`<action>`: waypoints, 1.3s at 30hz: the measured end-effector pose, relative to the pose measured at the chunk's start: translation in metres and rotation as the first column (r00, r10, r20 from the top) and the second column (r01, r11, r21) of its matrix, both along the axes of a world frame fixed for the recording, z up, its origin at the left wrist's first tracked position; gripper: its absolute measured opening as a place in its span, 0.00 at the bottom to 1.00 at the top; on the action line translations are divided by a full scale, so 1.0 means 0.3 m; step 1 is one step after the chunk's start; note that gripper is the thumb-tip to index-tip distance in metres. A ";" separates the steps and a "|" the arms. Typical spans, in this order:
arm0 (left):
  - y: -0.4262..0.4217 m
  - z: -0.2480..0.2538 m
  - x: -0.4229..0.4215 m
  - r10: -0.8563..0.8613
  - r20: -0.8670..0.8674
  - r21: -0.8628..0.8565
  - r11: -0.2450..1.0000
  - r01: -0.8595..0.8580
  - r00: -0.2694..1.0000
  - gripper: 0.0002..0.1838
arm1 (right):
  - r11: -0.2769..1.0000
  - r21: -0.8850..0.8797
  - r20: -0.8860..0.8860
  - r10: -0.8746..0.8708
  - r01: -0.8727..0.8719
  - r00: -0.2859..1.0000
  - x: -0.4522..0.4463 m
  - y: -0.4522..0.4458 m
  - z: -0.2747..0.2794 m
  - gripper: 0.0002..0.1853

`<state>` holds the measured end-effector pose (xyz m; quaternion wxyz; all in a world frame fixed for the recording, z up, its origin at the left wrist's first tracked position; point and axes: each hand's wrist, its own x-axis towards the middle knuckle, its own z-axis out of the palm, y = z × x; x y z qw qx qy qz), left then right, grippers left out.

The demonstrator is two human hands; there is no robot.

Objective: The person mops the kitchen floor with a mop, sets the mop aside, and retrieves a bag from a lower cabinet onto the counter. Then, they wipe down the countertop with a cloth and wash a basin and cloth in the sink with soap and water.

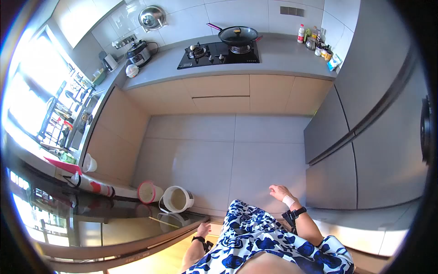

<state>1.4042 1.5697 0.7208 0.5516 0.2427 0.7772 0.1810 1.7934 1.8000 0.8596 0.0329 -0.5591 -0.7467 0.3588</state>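
My left hand (203,229) is low beside the frame end of a dark glass door (132,223). Its fingers look loosely apart and nothing shows in them; whether it touches the frame I cannot tell. Out in front of my body, over the floor, is my right hand (278,192), fingers loosely bent and apart, holding nothing. Both wrists wear black bands. Just ahead of my left hand stand a white bucket (189,211) and a pink-rimmed bin (139,195).
A counter (159,72) runs along the far wall, with a black stove (182,63), a lidded pan (238,34), a cooker (138,54) and several bottles. A grey fridge (383,150) stands on the right. To the left, a sink (89,106) lies below the window. Grey floor tiles (196,155) spread between.
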 end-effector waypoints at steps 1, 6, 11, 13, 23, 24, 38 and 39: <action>0.002 -0.018 -0.008 0.082 -0.033 -0.064 0.994 -0.084 0.996 0.12 | 1.000 -0.014 0.009 0.013 -0.013 1.000 -0.008 0.065 -0.002 0.15; -0.014 -0.239 -0.176 -0.256 0.159 0.063 0.966 0.249 0.953 0.10 | 0.994 -0.058 -0.017 -0.095 0.094 0.995 0.023 0.270 -0.203 0.14; 0.310 -0.129 -0.276 -0.231 -0.078 0.133 0.962 0.240 0.970 0.10 | 0.412 -0.542 0.199 -0.784 0.732 0.589 0.277 0.280 -0.560 0.08; 0.448 -0.252 -0.372 -0.185 -0.151 0.148 0.967 0.208 0.971 0.12 | 0.636 -0.526 0.300 -0.482 0.565 0.823 0.388 0.332 -0.681 0.07; 1.401 -0.038 -0.476 0.130 -0.176 0.234 0.968 -0.087 0.976 0.20 | 0.410 -0.659 0.222 -0.695 0.631 0.683 0.251 0.681 -0.527 0.06; 1.488 0.022 -0.466 0.118 -0.187 0.293 0.954 -0.059 0.975 0.20 | 0.370 -0.697 0.225 -0.700 0.614 0.678 0.271 0.721 -0.566 0.05; 1.835 0.484 -0.605 0.177 -0.514 0.271 0.962 -0.037 0.839 0.19 | 0.983 -0.099 0.172 0.168 -0.152 0.971 -0.455 2.049 -0.347 0.17; 1.812 0.477 -0.614 0.161 -0.517 0.214 0.975 -0.056 0.841 0.19 | 0.980 -0.075 0.141 0.194 -0.185 0.971 -0.553 2.109 -0.272 0.17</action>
